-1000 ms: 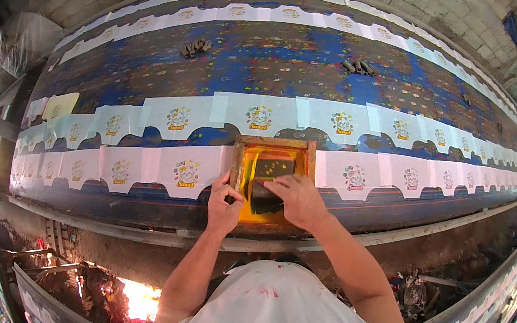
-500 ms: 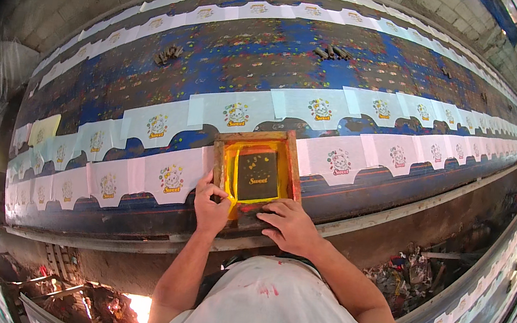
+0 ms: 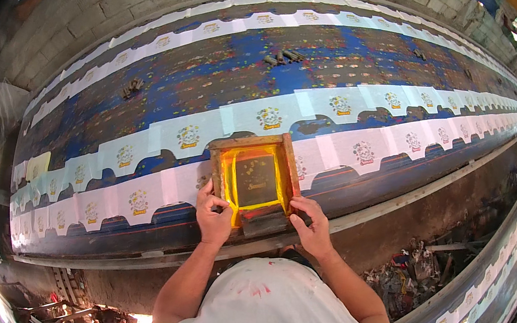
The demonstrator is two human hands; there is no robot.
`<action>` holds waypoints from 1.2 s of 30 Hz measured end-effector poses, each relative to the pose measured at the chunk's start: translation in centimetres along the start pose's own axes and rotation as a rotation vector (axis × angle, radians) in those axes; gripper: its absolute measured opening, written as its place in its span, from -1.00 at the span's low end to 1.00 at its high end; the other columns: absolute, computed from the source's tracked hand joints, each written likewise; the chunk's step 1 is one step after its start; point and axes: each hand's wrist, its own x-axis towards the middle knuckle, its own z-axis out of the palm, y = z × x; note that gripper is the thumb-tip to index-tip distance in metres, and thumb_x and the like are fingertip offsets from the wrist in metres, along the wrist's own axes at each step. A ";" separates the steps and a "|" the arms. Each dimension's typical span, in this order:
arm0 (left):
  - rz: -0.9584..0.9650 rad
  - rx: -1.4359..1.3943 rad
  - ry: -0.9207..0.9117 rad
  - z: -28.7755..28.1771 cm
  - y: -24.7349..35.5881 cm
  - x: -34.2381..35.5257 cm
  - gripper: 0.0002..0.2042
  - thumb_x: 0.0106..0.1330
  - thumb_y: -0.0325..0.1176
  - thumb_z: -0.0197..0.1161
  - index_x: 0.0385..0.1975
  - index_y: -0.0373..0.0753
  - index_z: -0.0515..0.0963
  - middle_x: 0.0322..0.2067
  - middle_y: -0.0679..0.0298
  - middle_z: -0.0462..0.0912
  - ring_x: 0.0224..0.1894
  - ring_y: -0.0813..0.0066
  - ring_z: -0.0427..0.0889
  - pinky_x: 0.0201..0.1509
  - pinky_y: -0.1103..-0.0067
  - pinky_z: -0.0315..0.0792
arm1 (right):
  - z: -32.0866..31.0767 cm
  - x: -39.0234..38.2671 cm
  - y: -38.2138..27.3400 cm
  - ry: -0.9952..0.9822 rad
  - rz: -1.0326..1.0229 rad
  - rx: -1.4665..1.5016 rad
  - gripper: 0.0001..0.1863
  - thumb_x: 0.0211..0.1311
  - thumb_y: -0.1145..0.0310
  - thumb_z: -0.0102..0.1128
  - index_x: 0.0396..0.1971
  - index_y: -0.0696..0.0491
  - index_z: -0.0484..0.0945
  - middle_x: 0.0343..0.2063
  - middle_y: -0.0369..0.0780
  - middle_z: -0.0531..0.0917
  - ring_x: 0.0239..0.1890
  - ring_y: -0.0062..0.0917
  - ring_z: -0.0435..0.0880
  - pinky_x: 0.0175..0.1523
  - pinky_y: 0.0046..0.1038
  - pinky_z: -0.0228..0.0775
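Note:
A small wooden screen-printing frame (image 3: pixel 249 141) with yellow-edged mesh is between my two hands, over the near row of pale pink cut pieces. Its mesh shows a dark square with a small printed design. My left hand (image 3: pixel 213 216) grips the frame's near left corner, thumb and fingers closed on the wood. At the near right corner, my right hand (image 3: pixel 312 226) has its fingers bent against the side. A dark squeegee-like block (image 3: pixel 262 224) lies along the frame's near edge. Beside the frame, one printed pink piece (image 3: pixel 139 202) lies at the left and another (image 3: pixel 363 154) at the right.
The long table (image 3: pixel 219 69) is stained with blue and coloured ink. A row of pale blue printed pieces (image 3: pixel 187 137) lies behind the pink ones. Dark rolled bits (image 3: pixel 285 57) sit mid-table. Debris (image 3: pixel 415 275) is below, right, near another table (image 3: pixel 485 302).
The frame has shifted right along the pink row, partly baring a print at its left. My right hand has moved from the near edge to the frame's right side. The view has turned.

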 end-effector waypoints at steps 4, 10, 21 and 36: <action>0.008 -0.047 0.005 6.2 0.8 -0.7 -0.81 0.12 -0.70 0.46 -0.43 -0.27 0.61 0.50 -0.29 0.57 0.56 -0.13 0.55 0.66 0.19 0.30 | -5.8 0.6 1.9 0.005 -0.031 -0.046 -0.58 0.44 0.60 0.44 0.26 0.10 0.76 0.31 -0.08 0.76 0.44 -0.19 0.67 0.59 -0.17 0.42; -0.108 -0.069 -0.041 11.0 1.0 -1.6 -0.76 0.17 -0.82 0.36 -0.34 -0.29 0.57 0.63 -0.21 0.43 0.62 0.07 0.52 0.63 0.31 0.39 | -11.3 1.4 4.1 -0.054 -0.037 -0.025 -0.59 0.40 0.54 0.49 0.23 0.10 0.76 0.31 -0.06 0.76 0.48 -0.09 0.63 0.62 -0.07 0.39; -0.274 -0.294 -0.023 11.4 2.0 -1.5 -0.75 0.15 -0.84 0.35 -0.37 -0.30 0.54 0.63 -0.25 0.42 0.60 0.07 0.54 0.65 0.35 0.35 | -12.3 1.4 3.9 -0.058 -0.058 -0.012 -0.63 0.43 0.54 0.44 0.20 0.12 0.76 0.31 -0.08 0.76 0.49 -0.06 0.62 0.62 -0.07 0.39; -0.229 -0.246 -0.015 11.4 0.7 -1.5 -0.80 0.11 -0.77 0.42 -0.44 -0.30 0.59 0.60 -0.25 0.48 0.57 0.11 0.58 0.61 0.37 0.37 | -9.6 4.3 -1.4 -0.361 -0.378 -0.524 -0.49 0.12 0.57 0.50 0.15 0.03 0.80 0.16 -0.13 0.78 0.26 -0.10 0.75 0.40 -0.05 0.61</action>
